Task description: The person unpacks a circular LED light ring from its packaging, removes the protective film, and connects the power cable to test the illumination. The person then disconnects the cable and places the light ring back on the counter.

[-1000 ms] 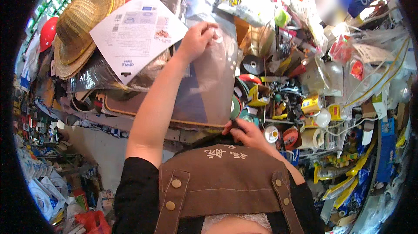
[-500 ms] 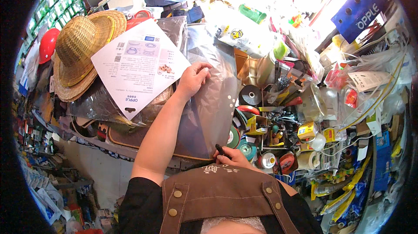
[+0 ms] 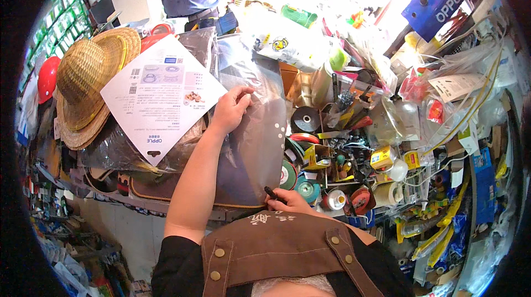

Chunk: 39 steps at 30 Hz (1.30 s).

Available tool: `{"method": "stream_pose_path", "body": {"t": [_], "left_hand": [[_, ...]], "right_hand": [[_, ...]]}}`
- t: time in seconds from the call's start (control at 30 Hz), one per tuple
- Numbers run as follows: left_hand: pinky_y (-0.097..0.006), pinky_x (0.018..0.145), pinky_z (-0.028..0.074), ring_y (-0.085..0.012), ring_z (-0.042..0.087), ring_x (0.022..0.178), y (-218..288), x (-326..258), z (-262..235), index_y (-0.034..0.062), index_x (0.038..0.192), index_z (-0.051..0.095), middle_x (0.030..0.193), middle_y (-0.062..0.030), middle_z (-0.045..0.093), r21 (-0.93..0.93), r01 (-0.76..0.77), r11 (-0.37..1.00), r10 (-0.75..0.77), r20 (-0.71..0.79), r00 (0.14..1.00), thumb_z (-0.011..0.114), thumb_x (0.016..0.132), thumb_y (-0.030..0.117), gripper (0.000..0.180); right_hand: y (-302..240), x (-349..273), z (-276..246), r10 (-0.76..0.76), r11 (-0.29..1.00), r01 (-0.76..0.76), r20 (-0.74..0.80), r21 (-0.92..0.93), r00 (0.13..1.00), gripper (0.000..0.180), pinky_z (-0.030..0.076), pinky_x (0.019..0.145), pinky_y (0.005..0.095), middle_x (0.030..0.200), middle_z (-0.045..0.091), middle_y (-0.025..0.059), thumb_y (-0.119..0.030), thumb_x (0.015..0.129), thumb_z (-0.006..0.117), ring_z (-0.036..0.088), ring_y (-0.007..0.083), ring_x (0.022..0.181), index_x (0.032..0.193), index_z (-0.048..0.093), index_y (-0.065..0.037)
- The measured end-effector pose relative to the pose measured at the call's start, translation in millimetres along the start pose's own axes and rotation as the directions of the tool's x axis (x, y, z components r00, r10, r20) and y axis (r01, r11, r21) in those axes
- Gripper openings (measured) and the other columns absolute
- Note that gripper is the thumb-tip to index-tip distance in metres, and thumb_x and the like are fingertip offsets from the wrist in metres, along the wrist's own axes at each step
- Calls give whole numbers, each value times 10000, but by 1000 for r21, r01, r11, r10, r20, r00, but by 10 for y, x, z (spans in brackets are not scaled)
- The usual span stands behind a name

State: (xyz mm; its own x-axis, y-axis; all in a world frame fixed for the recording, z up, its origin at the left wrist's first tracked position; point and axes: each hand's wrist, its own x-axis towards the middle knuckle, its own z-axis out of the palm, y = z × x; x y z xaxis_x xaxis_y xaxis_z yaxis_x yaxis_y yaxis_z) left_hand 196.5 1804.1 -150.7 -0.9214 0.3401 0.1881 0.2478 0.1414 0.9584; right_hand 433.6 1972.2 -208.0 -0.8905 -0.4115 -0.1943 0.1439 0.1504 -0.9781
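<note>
My left hand [image 3: 232, 110] rests on clear plastic film [image 3: 251, 153] over a dark flat board. Its fingers are loosely bent, and I see nothing in them. Just left of it lies a square white printed card [image 3: 160, 98], turned cornerwise on plastic-wrapped goods. A black marker pen [image 3: 271, 193] is gripped in my right hand [image 3: 290, 202], low by the near edge of the board and close to my brown apron [image 3: 276, 253]. Part of the right hand's grip is hidden by the fingers.
Straw hats [image 3: 94, 76] lie at the left, beside a red helmet [image 3: 48, 79]. Crowding the right are reels, discs and small boxes, among them a black roll [image 3: 306, 119] and a yellow box [image 3: 383, 157]. Across the counter stands another person [image 3: 185, 1], hands raised around something in clear plastic.
The whole scene has shifted somewhat to the left in the picture as the view turned. My left hand stays by the card, and my right hand still grips the marker pen.
</note>
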Motion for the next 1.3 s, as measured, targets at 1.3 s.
{"method": "stream_pose_path", "body": {"t": [1.3], "left_hand": [[-363,779,468,-302,613,848,51,-73,-25,9,976,606,898,-167,639,181,-188,965,197,-32,980,503,821,186,257]], "right_hand": [[214,-18,-1,40,999,-42,-56,-22,998,207,421,645,257,847,592,27,-186,917,525,522,92,752,1048,562,-31]]}}
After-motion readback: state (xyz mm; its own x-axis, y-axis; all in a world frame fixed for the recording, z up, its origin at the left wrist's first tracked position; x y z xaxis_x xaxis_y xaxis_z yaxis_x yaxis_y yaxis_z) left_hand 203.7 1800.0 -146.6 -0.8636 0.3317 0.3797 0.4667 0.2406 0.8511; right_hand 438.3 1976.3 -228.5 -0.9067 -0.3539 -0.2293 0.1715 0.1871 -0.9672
